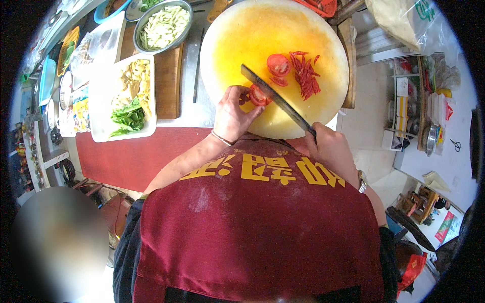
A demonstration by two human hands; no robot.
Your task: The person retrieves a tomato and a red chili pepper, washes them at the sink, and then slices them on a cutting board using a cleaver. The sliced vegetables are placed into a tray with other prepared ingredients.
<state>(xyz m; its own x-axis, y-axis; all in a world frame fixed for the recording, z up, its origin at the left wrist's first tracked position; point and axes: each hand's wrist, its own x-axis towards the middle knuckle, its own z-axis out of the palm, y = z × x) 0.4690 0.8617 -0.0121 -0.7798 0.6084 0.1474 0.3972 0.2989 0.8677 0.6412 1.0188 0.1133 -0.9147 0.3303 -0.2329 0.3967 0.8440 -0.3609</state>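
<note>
On a round, yellow-stained chopping board (273, 34) my left hand (235, 111) pinches a cut tomato piece (258, 95) between thumb and fingers. My right hand (329, 147) grips the handle of a cleaver (278, 99), whose dark blade slants up and left across the board. The blade's edge is beside the tomato piece; whether it touches the flesh I cannot tell. Beyond the blade lies a tomato half (279, 64), cut face up, with a thin tomato slice (279, 81) just below it. A pile of sliced red chilli (305, 75) rests to their right.
Left of the board stand a metal bowl of pale green vegetable strips (165, 28) and a white tray (150, 125) holding leafy greens and mushrooms. A wooden board (166, 91) lies between tray and chopping board. A red basket (322, 7) is at the far edge.
</note>
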